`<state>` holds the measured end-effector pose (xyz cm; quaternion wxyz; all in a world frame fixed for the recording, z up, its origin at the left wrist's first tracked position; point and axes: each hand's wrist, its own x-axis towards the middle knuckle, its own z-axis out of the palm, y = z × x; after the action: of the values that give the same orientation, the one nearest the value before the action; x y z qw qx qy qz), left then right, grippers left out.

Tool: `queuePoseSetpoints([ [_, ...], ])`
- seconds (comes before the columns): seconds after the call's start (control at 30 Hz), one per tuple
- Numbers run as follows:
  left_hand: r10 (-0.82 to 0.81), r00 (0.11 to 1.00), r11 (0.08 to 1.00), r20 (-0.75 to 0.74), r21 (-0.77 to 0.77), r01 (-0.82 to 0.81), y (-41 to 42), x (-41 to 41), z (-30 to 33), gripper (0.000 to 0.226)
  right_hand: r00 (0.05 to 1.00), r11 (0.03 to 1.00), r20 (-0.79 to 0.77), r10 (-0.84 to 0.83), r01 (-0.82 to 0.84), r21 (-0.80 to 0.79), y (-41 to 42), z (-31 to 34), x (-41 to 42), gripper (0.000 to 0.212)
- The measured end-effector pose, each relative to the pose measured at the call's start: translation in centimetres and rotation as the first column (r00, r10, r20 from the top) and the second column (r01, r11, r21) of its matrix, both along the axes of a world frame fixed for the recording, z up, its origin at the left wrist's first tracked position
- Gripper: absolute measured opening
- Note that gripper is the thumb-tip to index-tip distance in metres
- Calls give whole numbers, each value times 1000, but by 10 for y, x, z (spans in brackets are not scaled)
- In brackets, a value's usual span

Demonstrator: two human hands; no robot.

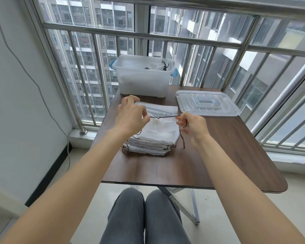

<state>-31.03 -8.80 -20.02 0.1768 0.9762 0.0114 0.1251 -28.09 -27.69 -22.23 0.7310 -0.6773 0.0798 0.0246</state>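
A stack of white cloth drawstring pouches (148, 143) lies in the middle of the brown table (218, 152). On top sits one pouch (158, 126) with its mouth gathered. A dark drawstring (165, 117) runs taut across that mouth between both hands. My left hand (130, 118) pinches the cord's left end. My right hand (192, 125) pinches the right end, and a loose tail of cord hangs down below it. A flat white plastic packet (163, 110) with printed letters lies behind the stack, partly under my left hand.
A translucent plastic bin (143, 80) with blue latches stands at the table's far edge, holding a few tied pouches. Its clear lid (208, 104) lies flat to the right. A metal railing and window run behind the table. My knees show below the near edge.
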Motion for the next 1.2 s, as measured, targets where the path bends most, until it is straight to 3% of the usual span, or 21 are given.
queuePoseSetpoints([
  [0.03,-21,1000,999,-7,-43,20,-1,1,1,18,1000,984,-28,14,-8,178,2,2,0,25],
  [0.1,-35,999,952,-32,-305,23,-6,2,4,21,994,882,-90,58,-9,472,4,4,-1,26],
  [0.17,-43,997,784,-64,-621,-6,-12,1,5,25,984,782,-123,127,-23,623,5,4,-1,31],
  [0.3,-57,986,292,-159,-947,-135,-20,-1,4,16,970,654,-105,220,-67,754,14,5,-4,26],
  [0.37,-140,970,54,-198,-980,-192,-20,-1,3,15,974,678,-91,208,-76,731,17,6,-7,20],
  [0.43,-209,964,-59,-164,-982,-180,-18,0,0,19,980,750,-61,187,-102,653,20,7,-9,13],
  [0.53,-246,965,-57,-96,-992,-113,-17,-2,-3,14,988,852,-25,154,-120,509,24,9,-11,6],
  [0.63,-214,976,32,-31,-999,-25,-19,-3,-6,14,989,914,4,146,-137,382,28,9,-11,10],
  [0.7,-213,977,102,-4,-995,18,-22,-3,-8,16,986,915,14,166,-159,370,30,9,-10,13],
  [0.83,-284,958,153,30,-985,76,-22,-3,-12,25,976,903,70,206,-217,370,31,9,-10,24],
  [1.03,-385,922,353,47,-915,194,-23,-4,-15,46,992,956,44,121,-129,265,30,12,-8,10],
  [1.2,-447,892,455,72,-840,296,-23,0,-15,43,989,983,45,142,-146,108,28,13,-4,8],
])
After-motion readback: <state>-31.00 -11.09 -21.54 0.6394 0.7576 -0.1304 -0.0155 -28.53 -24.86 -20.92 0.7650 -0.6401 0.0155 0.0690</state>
